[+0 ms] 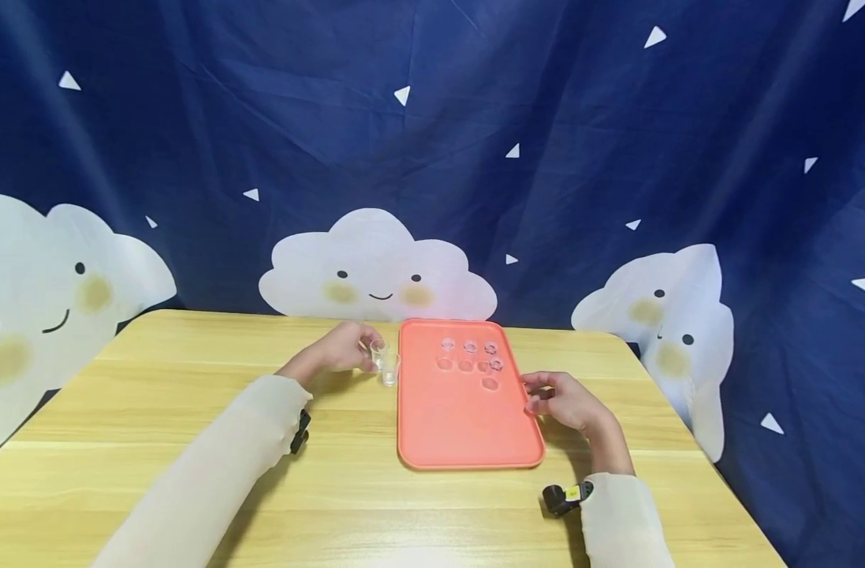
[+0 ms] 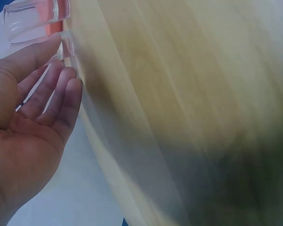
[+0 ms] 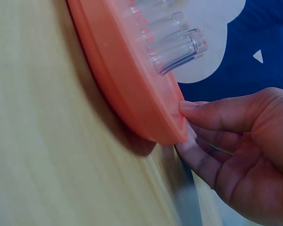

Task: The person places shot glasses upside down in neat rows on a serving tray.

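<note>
Left of a coral-red tray (image 1: 467, 430), my left hand (image 1: 341, 348) pinches a small clear shot glass (image 1: 378, 356) between thumb and fingertips. In the left wrist view the thumb (image 2: 40, 54) lies across that glass, partly hiding it. Right beside it stands a second clear shot glass (image 1: 390, 371) on the table. My right hand (image 1: 568, 401) grips the tray's right edge, thumb on the rim (image 3: 181, 123) and the other fingers beneath. Several clear shot glasses (image 3: 177, 49) stand upright on the far half of the tray.
The tray lies on a light wood table (image 1: 318, 489), near its back edge. Behind hangs a dark blue curtain (image 1: 460, 181) with clouds and triangles. A black wrist camera (image 1: 568, 498) sits at the right sleeve, another black camera (image 1: 300, 432) at the left.
</note>
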`<state>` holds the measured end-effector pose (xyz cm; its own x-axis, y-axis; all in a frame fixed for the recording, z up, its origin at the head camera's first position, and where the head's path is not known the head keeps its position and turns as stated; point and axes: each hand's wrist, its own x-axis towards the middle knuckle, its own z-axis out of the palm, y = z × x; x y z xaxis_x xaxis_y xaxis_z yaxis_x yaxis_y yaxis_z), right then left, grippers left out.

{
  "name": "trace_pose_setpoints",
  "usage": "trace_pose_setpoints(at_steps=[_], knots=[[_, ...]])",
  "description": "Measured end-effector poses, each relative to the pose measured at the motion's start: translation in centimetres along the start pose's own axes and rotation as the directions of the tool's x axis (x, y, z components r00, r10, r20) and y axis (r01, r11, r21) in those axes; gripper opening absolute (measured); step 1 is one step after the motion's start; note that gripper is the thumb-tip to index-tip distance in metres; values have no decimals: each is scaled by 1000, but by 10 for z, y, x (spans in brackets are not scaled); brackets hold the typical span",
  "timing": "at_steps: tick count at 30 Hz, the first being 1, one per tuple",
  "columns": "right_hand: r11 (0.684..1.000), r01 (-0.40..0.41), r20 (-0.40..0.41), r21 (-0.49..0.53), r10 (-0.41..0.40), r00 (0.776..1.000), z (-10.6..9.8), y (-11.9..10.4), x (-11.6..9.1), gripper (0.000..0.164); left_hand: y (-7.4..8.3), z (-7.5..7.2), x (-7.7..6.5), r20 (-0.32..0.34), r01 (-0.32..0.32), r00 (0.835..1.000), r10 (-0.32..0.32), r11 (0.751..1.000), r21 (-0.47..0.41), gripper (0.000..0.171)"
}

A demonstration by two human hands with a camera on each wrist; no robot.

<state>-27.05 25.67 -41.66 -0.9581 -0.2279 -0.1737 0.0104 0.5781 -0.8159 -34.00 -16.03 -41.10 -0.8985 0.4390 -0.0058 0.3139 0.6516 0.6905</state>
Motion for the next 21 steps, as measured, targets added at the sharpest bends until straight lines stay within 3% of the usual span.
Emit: trace_pose_setpoints(at_steps=[7, 14, 21], knots=[[1000, -11, -2, 4, 11, 1000, 2, 0, 1, 51, -4, 2, 2, 1, 0, 1000, 0, 1000, -19, 34], [1000, -9, 4, -2, 9, 1000, 1, -1, 1, 52, -7, 0, 1, -34, 11, 999, -12, 999, -42, 36], [999, -32, -16, 0, 32, 999, -1, 1, 3, 50, -3, -11, 1, -161, 1, 987, -5, 1000, -22, 32]])
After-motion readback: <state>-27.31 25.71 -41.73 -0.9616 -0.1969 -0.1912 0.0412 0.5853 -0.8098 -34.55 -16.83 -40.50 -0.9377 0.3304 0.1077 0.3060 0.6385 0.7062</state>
